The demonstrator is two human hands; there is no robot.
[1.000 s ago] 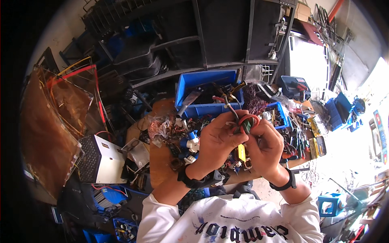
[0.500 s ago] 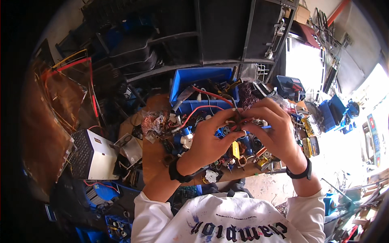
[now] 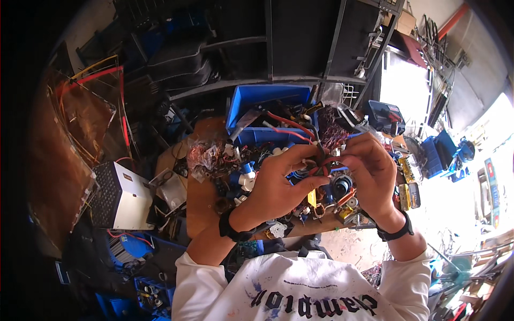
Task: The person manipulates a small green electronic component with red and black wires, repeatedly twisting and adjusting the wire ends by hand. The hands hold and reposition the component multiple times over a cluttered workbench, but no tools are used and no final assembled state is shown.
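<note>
The person's left forearm [image 3: 208, 247] and right forearm [image 3: 402, 245] are angling inward toward each other. The left hand [image 3: 278, 181] is gripping, thumb pointing toward the right hand [image 3: 370, 170], which is pinching with thumb and curled fingers, facing it closely.

Wires [image 3: 324, 165] between hands [image 3: 270, 184] [image 3: 373, 179]; bin [image 3: 251, 137] behind

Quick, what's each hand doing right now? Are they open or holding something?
Left hand: closed, holding a bunch of wires.
Right hand: closed, fingers and thumb pinching a red wire.
</note>
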